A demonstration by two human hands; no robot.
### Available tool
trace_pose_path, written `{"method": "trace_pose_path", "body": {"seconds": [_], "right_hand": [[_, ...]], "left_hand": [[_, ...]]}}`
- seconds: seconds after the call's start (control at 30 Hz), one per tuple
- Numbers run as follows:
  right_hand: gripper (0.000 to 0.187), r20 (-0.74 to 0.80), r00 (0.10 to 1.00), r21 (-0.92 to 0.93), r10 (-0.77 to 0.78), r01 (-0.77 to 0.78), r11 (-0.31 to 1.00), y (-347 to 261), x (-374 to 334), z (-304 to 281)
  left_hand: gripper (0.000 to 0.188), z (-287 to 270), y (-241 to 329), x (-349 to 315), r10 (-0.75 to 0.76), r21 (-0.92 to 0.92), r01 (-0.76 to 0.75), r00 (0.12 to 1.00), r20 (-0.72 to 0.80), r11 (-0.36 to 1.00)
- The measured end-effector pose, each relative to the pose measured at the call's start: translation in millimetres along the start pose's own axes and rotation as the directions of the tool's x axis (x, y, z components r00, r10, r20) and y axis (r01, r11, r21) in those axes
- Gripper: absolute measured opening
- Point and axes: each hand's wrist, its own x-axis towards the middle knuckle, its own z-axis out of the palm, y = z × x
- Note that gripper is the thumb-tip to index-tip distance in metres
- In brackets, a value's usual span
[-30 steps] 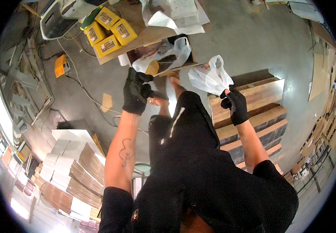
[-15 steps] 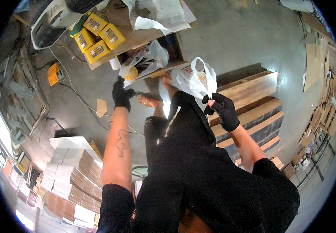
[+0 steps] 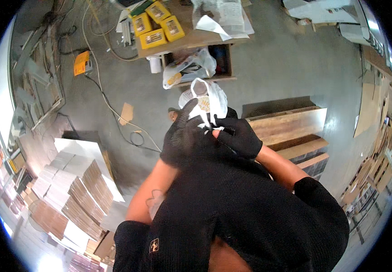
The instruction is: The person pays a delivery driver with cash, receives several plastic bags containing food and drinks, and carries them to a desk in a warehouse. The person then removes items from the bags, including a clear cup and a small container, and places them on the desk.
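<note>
Both my hands wear black gloves and meet in front of my chest on a white plastic bag. My left hand is blurred with motion and grips the bag's lower left side. My right hand pinches the bag's twisted white handles. Something yellowish shows through the thin plastic. A second white plastic bag with yellow contents lies by the wooden crate on the floor ahead.
Yellow boxes and white papers sit on a wooden table top. Stacked wooden planks lie to the right. Piles of flat cardboard stand at the left. Cables run across the concrete floor.
My hands, held apart and stretching the bag open before, have come together close to my chest, gathering the bag's handles. The view has shifted down.
</note>
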Motion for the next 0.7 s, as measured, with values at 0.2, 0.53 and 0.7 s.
{"method": "trace_pose_path", "body": {"seconds": [0.2,0.53,0.7], "right_hand": [[0.026,0.033,0.999,0.263,0.029,-0.037,0.964,-31.0,7.8,25.4],[0.033,0.063,0.997,0.433,-0.054,0.021,0.901,-114.1,-6.8,79.6],[0.037,0.142,0.975,0.111,-0.171,0.156,0.982,-114.4,8.8,114.9]], "left_hand": [[0.057,-56.1,-51.7,-105.7,-0.278,0.042,0.291,0.939,-0.201,0.956],[0.07,-130.8,-20.6,-205.4,-0.227,0.154,0.313,0.883,-0.411,0.937],[0.055,-156.3,-11.4,-238.6,-0.054,0.424,0.266,0.892,-0.449,0.865]]}}
